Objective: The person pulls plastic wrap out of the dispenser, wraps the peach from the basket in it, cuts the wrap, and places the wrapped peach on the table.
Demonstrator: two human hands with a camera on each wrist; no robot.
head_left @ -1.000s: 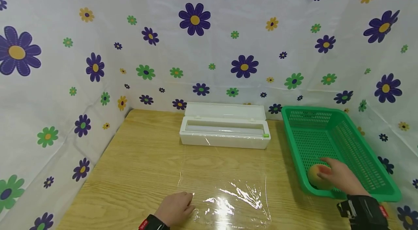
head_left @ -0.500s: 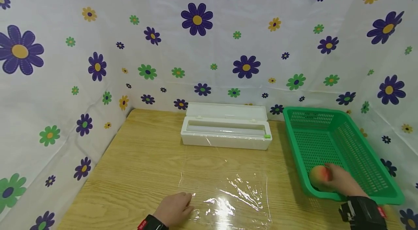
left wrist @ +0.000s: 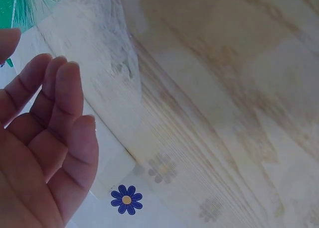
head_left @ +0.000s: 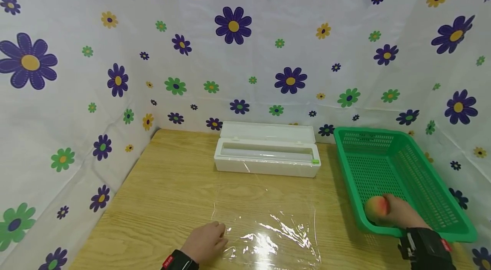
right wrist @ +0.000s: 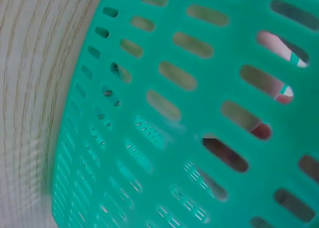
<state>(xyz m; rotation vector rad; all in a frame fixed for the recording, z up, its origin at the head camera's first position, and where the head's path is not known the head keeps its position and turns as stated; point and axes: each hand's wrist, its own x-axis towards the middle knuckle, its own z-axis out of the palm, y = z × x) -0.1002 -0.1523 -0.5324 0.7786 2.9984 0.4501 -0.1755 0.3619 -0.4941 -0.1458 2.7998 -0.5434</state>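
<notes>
A peach (head_left: 377, 209), yellow and red, sits in the near end of the green basket (head_left: 347, 176). My right hand (head_left: 402, 213) grips it from the right side. In the right wrist view the basket wall (right wrist: 199, 128) covers most of that hand, and fingers show through the slots. A clear sheet of plastic wrap (head_left: 280, 227) stretches over the table from a white dispenser box (head_left: 264, 167). By the sheet's left edge is my left hand (head_left: 204, 241); in the left wrist view its fingers (left wrist: 67, 96) are loosely bent and hold nothing.
The dispenser's lid (head_left: 268, 132) stands raised at the back, with the wrap roll (head_left: 266, 154) inside and a green slider (head_left: 315, 162) at its right end. Flower-patterned cloth (head_left: 253, 57) encloses the back and sides of the wooden table (head_left: 172, 180).
My right hand has closed from hovering over the peach to gripping it. The left hand stays by the wrap. The head view has shifted slightly.
</notes>
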